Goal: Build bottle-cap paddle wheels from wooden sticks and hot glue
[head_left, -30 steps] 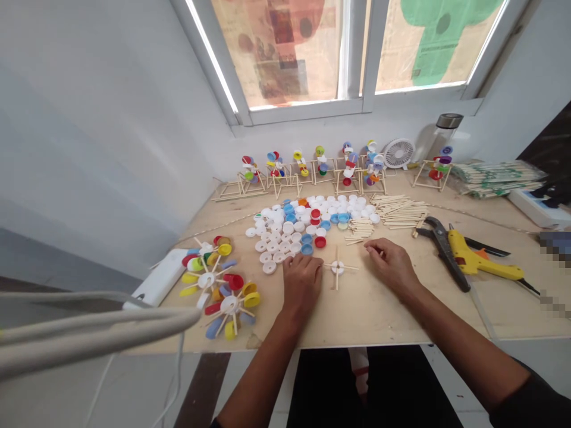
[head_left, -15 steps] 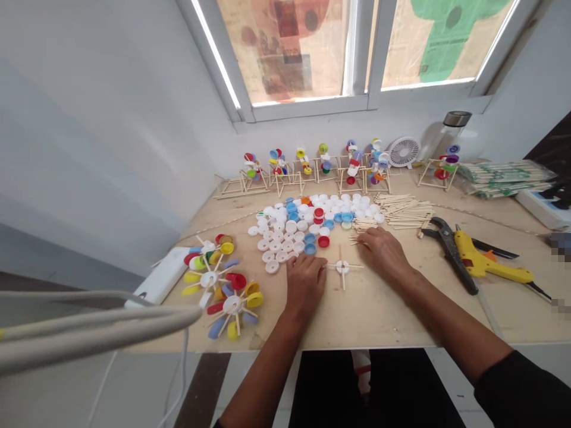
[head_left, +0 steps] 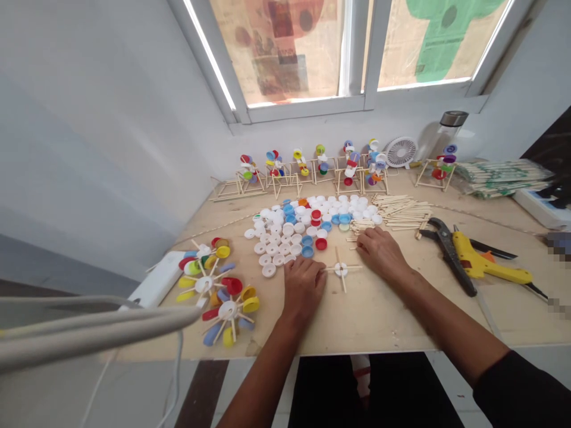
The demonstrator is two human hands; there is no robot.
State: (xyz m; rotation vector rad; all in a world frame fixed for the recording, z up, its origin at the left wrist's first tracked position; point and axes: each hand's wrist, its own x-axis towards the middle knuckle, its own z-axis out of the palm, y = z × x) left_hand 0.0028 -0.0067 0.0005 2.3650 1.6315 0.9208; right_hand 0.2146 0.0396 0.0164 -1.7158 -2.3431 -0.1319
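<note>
A white bottle cap (head_left: pixel 341 270) lies on the table with wooden sticks stuck out of it in a cross. My left hand (head_left: pixel 304 285) rests on the table with curled fingers, thumb and index fingertips at the end of the cross's left stick. To the right, my right hand (head_left: pixel 381 251) is closed at the near edge of a small heap of short wooden sticks (head_left: pixel 362 226); stick ends poke out left of its fingertips, partly hidden by them. Loose bottle caps (head_left: pixel 285 239), mostly white with some blue and red, spread beyond my left hand.
Finished cap wheels (head_left: pixel 227 310) lie at left beside a white power strip (head_left: pixel 156 274). Small stick stands with coloured caps (head_left: pixel 348 169) line the back. More sticks (head_left: pixel 404 211), pliers (head_left: pixel 450 255) and a yellow glue gun (head_left: pixel 486 264) are at right. A cable (head_left: pixel 102 327) crosses the left foreground.
The view has shifted slightly. Both hands keep nearly the same places, the left at the cross and the right at the short sticks. The cross has not visibly moved on the table.
</note>
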